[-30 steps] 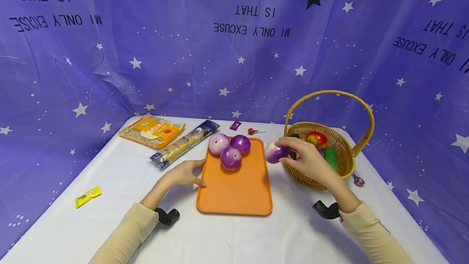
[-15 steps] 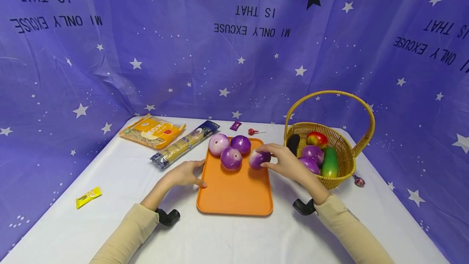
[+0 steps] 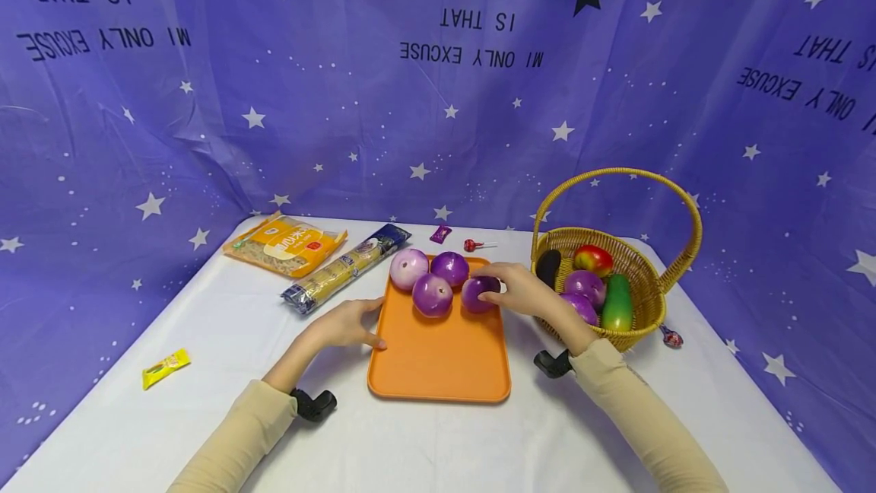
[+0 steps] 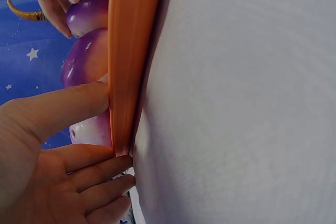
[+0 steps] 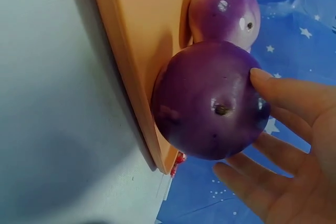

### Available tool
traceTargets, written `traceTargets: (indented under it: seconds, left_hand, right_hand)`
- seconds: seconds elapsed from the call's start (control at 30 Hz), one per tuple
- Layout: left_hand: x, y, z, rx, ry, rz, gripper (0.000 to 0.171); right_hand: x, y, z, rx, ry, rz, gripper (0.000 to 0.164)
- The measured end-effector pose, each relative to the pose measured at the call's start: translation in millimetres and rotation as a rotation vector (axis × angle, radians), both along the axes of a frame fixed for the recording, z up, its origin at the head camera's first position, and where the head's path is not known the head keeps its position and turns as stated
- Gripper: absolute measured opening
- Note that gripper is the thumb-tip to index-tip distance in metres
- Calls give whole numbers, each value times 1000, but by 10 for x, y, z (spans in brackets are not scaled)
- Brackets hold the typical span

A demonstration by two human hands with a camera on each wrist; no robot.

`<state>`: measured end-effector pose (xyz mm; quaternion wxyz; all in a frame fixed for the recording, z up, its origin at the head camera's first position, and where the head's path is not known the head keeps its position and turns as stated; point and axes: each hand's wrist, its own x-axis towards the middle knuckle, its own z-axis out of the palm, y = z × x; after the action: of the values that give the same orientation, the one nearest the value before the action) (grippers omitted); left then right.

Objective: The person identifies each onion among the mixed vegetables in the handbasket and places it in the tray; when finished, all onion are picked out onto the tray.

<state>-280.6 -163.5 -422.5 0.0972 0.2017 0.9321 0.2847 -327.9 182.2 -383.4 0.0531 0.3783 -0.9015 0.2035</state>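
Observation:
In the head view my right hand (image 3: 522,287) holds a dark purple toy onion (image 3: 477,295) at the right side of the orange tray (image 3: 438,360). The right wrist view has the thumb on one side of this onion (image 5: 210,103) and the fingers around the other. Three more purple onions stand bunched at the tray's far left, the front one (image 3: 432,296) paler around its stem spot. My left hand (image 3: 347,323) touches the tray's left edge, thumb and fingers spread apart along it. Up close in the left wrist view, its fairly straight fingers (image 4: 100,174) meet the rim.
Right of the tray stands a wicker basket (image 3: 646,295) with a tall handle, holding onions, a green vegetable (image 3: 617,303) and a red fruit (image 3: 592,259). Behind left lie a noodle pack (image 3: 345,268) and an orange bag (image 3: 286,244). Lollipops and small wrapped sweets lie around.
My right hand has carried the onion leftward from beside the basket and down onto the tray's right side, turning its white end out of sight. The left hand has stayed at the tray edge.

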Motion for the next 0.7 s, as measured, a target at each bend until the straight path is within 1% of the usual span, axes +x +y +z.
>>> traceTargets:
  seconds: [0.1, 0.33, 0.5, 0.57, 0.7]
  left_hand:
    - [4, 0, 3, 2, -2, 0, 91]
    - [13, 3, -1, 3, 2, 1, 91]
    - [29, 1, 4, -6, 40, -13, 90]
    - [32, 2, 6, -8, 51, -18, 90]
    - [32, 3, 0, -6, 47, -14, 90]
  right_hand:
    - [-39, -30, -17, -12, -18, 4, 49]
    - [-114, -39, -85, -25, -7, 8, 55]
    - [-137, -29, -114, -49, -3, 11, 58]
    - [-146, -22, -135, -44, 4, 15, 58]
    - [-151, -24, -161, -24, -4, 16, 59]
